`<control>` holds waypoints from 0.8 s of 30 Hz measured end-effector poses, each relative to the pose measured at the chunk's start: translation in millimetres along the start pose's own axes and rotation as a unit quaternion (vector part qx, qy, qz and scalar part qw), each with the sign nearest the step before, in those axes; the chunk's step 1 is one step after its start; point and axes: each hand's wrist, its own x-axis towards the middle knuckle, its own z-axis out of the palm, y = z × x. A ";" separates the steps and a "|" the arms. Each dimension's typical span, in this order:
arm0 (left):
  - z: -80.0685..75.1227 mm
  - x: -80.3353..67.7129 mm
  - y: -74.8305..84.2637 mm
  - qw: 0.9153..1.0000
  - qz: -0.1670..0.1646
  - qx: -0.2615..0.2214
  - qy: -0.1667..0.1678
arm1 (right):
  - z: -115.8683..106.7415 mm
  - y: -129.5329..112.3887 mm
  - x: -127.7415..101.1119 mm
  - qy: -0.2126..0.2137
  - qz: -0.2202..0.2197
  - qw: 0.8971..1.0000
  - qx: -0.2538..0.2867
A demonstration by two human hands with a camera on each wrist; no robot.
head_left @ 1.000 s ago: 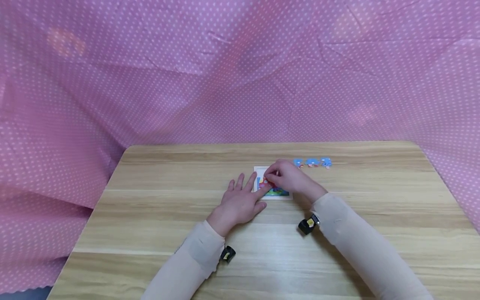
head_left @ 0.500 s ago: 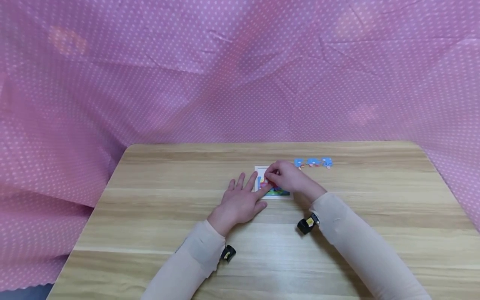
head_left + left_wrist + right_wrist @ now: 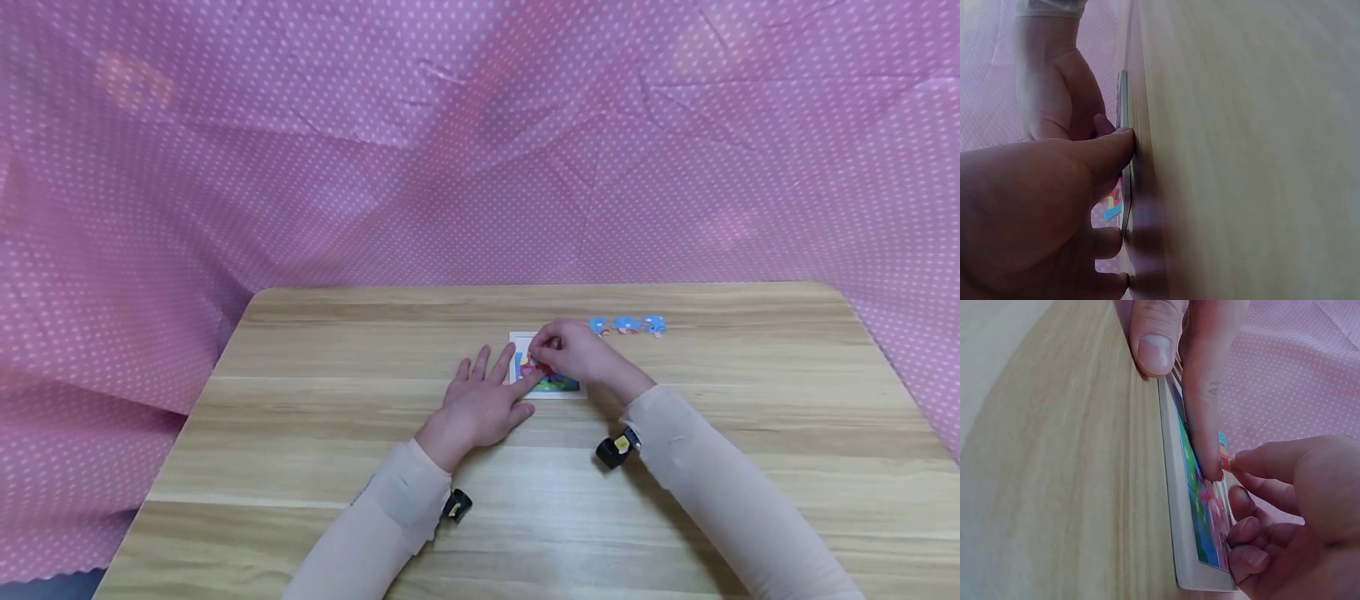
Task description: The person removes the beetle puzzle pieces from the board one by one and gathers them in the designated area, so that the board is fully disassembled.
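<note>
A small white-framed jigsaw puzzle (image 3: 551, 396) lies on the table with colourful pieces across its lower part. My left hand (image 3: 480, 408) is spread beside and over its left side. The left index finger (image 3: 1204, 419) presses on the pieces in the right wrist view, while the left thumb is by the frame's near edge. Between thumb and forefinger, my right hand (image 3: 588, 354) pinches a small red and yellow puzzle piece (image 3: 1226, 462) at the puzzle, close to the left index fingertip. Right-hand fingers hide part of the puzzle in the head view.
Beyond the right hand, three blue loose puzzle pieces (image 3: 627, 323) lie in a row near the back of the wooden table (image 3: 337, 333). A pink dotted cloth (image 3: 480, 167) hangs behind the table. Black wrist cameras (image 3: 615, 450) sit at both wrists.
</note>
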 end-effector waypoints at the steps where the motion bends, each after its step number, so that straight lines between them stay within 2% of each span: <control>1: -0.2 -0.2 0.1 1.000 0.000 -0.001 -0.001 | -0.2 -0.3 0.0 0.000 0.001 1.000 0.003; 9: 3.4 1.0 -0.9 1.000 0.002 -0.012 0.005 | 0.5 -2.3 -0.8 0.016 0.012 1.000 0.006; 24: -0.6 -2.0 1.6 1.000 -0.002 -0.004 0.002 | 2.2 -5.0 -0.7 0.026 0.020 0.999 0.015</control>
